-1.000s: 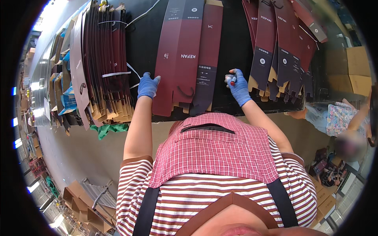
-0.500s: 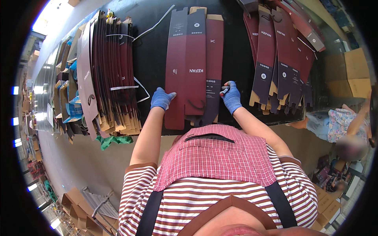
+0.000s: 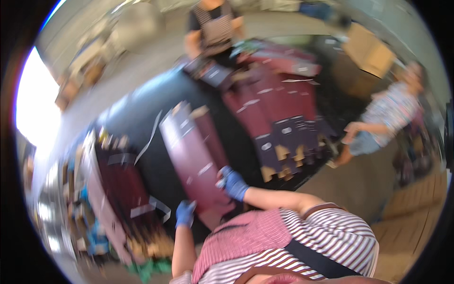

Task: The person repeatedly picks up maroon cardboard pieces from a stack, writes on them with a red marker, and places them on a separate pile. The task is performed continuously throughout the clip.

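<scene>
A flat maroon carton with a dark-grey end lies on the black table in front of me, slanting toward the upper left. A second flat carton shows from under its right side. At the near left edge of the top carton is my left hand, in a blue glove, thumb apart from the fingers. On the right edge rests my right hand, also blue-gloved, its fingers closed round a small red-and-dark pen-like thing, which is blurred now and clearer in the earlier picture.
Left of me stands a strapped bundle of flat maroon cartons, with a loose white strap beside it. Many more cartons lie spread on the right. One person stands across the table, another at its right end by a cardboard box.
My view has swung up and to the right, blurring the picture and bringing the person across the table into sight. Both hands stay beside the cartons.
</scene>
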Demonstrator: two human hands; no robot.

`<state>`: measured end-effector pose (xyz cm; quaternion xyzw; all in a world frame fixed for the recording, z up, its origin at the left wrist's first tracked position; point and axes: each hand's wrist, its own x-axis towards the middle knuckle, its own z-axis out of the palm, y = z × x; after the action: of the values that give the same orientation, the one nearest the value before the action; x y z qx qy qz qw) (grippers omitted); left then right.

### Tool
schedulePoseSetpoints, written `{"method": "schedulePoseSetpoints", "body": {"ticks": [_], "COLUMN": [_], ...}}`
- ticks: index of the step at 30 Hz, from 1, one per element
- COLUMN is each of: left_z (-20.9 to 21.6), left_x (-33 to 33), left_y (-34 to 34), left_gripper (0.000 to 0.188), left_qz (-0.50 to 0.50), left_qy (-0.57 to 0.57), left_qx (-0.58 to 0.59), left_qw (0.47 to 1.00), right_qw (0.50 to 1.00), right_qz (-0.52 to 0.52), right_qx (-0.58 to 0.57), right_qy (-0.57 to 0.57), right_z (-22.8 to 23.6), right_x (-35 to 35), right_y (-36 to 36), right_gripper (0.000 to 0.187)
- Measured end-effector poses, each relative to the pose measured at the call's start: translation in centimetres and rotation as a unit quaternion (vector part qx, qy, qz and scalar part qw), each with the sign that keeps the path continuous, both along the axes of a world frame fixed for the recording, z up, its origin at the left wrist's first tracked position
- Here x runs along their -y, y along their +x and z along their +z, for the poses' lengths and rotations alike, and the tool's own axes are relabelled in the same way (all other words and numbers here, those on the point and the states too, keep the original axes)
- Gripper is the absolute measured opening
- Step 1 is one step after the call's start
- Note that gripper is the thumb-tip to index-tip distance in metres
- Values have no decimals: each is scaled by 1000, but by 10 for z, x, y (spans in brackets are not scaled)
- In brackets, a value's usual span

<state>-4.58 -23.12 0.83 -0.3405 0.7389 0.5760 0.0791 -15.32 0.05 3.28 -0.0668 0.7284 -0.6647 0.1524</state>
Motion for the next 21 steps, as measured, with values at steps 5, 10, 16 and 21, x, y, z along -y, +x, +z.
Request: {"method": "schedulePoseSetpoints", "body": {"ticks": [5,10,16,21], "left_z": [104,289,331,344], "left_x": [33,-13,-15,-2], "left_y": [-45,-94,-87,-70], "left_gripper": [64,67,24,17], "left_qz": [-169,-293,-470,-308], "left_qy": [-539,-663,-716,-563], "left_qx": [-338,-299,-157,-294], "left_qw": [753,620,492,709], "right_qw": [966,975,921,739], "right_qz": [69,117,236,-346], "right_qx": [69,-48,-308,-574], "right_qy": [-241,-183,33,68], "right_z": [91,182,267,276], "right_x": [-13,-48,-103,-156], "right_y": [-18,-28,-25,-41], "right_gripper": [6,18,8,17]}}
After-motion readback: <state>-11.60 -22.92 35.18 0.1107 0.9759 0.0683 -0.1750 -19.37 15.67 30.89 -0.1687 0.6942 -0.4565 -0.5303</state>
